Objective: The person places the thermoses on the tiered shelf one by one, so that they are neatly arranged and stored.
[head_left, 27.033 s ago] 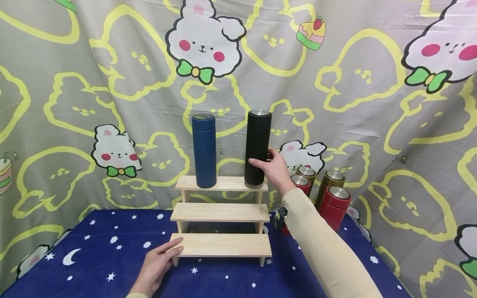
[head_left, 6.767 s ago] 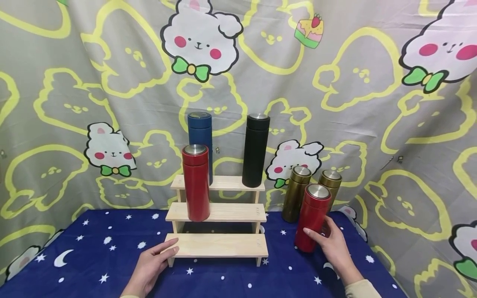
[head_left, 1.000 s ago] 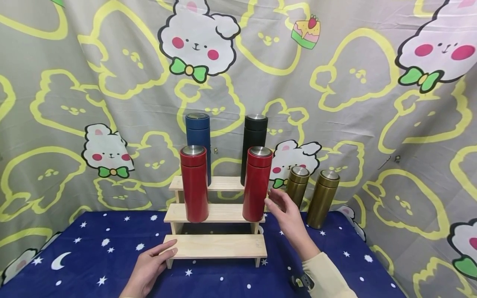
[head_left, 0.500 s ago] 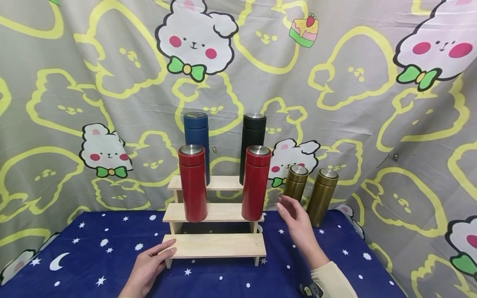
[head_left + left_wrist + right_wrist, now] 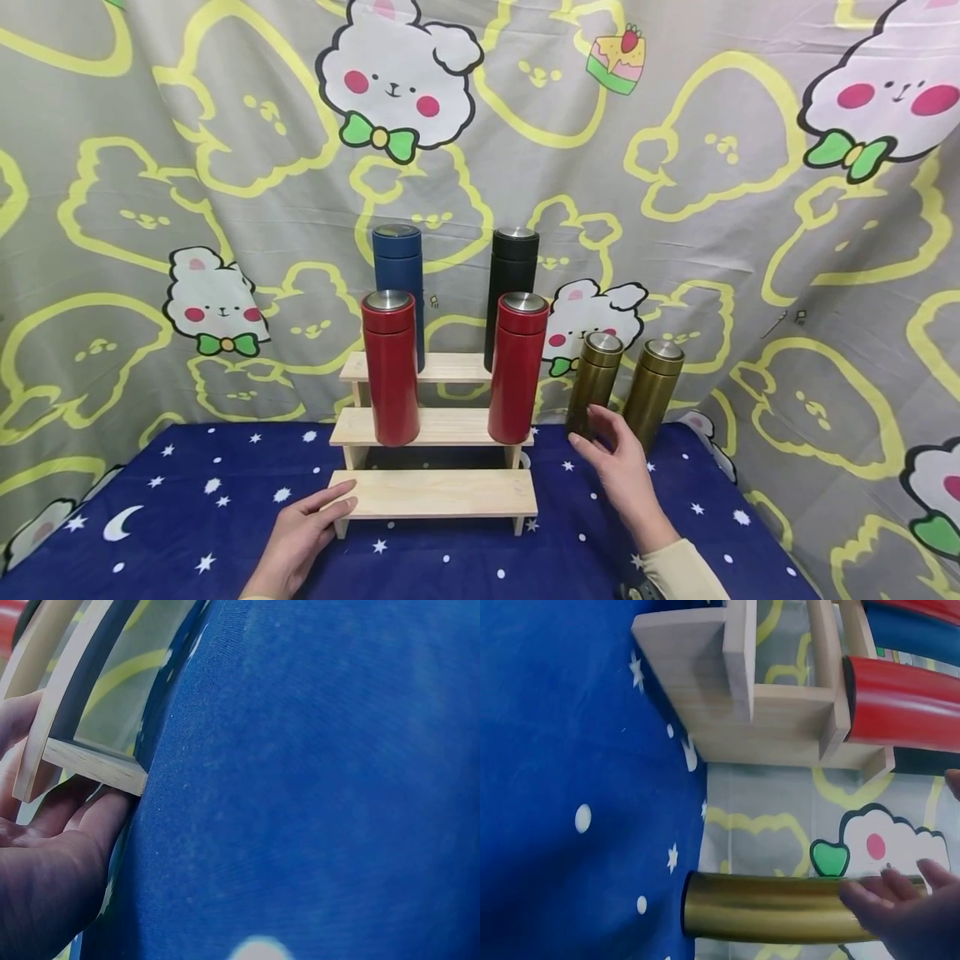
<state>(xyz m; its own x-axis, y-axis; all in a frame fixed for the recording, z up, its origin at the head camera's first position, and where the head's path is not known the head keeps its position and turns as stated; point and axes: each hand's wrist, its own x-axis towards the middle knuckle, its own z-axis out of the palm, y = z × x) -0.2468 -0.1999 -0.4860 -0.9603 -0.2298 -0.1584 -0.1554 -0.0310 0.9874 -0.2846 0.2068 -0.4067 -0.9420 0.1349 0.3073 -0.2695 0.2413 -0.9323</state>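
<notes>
A three-step wooden display stand rises on the table. My left hand grips the left end of its lowest step, with the thumb apart from the curled fingers in the left wrist view. Two red thermos bottles stand on the middle step, left and right. Behind them, a blue bottle and a black bottle are on the top step, partly hidden. My right hand holds nothing, its fingers loosely bent in front of the nearer-left gold bottle. A second gold bottle stands right of it.
A dark blue cloth with white stars and moons covers the table. Behind it hangs a grey curtain with cartoon figures. The gold bottles stand near the table's back right.
Since the earliest frames, both red bottles have come onto the middle step. In the last second my right hand has left the right red bottle and moved right and down to the gold bottles.
</notes>
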